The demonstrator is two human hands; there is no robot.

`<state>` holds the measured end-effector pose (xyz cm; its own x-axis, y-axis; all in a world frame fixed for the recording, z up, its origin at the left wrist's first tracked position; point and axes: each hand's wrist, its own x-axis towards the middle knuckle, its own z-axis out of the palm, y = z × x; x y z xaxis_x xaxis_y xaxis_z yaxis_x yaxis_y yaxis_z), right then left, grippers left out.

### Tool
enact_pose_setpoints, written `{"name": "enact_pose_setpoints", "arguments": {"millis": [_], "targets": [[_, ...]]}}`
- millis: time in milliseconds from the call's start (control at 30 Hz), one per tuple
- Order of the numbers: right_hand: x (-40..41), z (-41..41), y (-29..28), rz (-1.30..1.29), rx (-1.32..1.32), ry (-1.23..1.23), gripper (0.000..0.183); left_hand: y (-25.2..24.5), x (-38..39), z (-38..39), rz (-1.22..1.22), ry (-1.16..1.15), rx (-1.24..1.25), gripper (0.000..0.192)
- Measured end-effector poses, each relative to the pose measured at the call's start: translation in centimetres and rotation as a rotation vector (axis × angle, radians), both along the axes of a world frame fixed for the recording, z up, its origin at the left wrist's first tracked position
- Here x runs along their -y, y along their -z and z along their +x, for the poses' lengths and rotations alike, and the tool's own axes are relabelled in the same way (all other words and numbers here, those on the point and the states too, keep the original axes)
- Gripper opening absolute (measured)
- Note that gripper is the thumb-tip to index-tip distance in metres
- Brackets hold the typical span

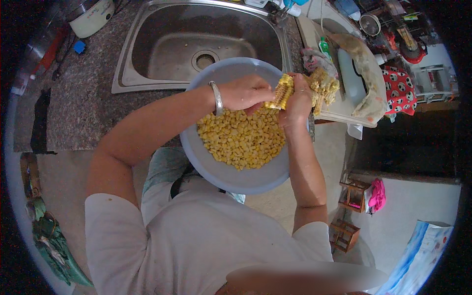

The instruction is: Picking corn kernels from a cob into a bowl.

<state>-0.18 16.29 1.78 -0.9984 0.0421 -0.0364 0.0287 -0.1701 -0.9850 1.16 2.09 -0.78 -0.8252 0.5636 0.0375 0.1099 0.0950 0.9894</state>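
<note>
My right hand (298, 101) grips a partly stripped corn cob (284, 90) above the right side of a large pale plastic basin (236, 180). Yellow kernels still line parts of the cob, and bare sockets show between them. My left hand (245, 93), with a silver bangle (217, 99) at its wrist, is curled against the cob's left side. Its thumb reaches the cob, but whether the fingers hold any kernels is hidden. Loose corn kernels (241, 142) cover the basin's bottom. Several stripped cobs (324, 88) lie in a heap just beyond my right hand.
A stainless steel sink (166, 48) is set into the speckled stone counter (84, 92) behind the basin, which overhangs the counter's front edge. At right, a green bottle (323, 46) stands by a crumpled cloth (315, 59). A white pot (92, 20) sits back left. Wooden stools (344, 236) stand at lower right.
</note>
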Motion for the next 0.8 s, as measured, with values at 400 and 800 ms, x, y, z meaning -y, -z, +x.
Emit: {"name": "enact_pose_setpoints", "arguments": {"millis": [400,800], "targets": [[-0.2,-0.2,0.4,-0.061,0.065,-0.033,0.023,-0.4,-0.1,0.5,-0.136,0.059,-0.107,0.028],[-1.3,-1.0,-0.4,-0.212,0.076,0.085,0.017,-0.5,0.2,-0.4,0.239,-0.142,0.109,0.036]]}}
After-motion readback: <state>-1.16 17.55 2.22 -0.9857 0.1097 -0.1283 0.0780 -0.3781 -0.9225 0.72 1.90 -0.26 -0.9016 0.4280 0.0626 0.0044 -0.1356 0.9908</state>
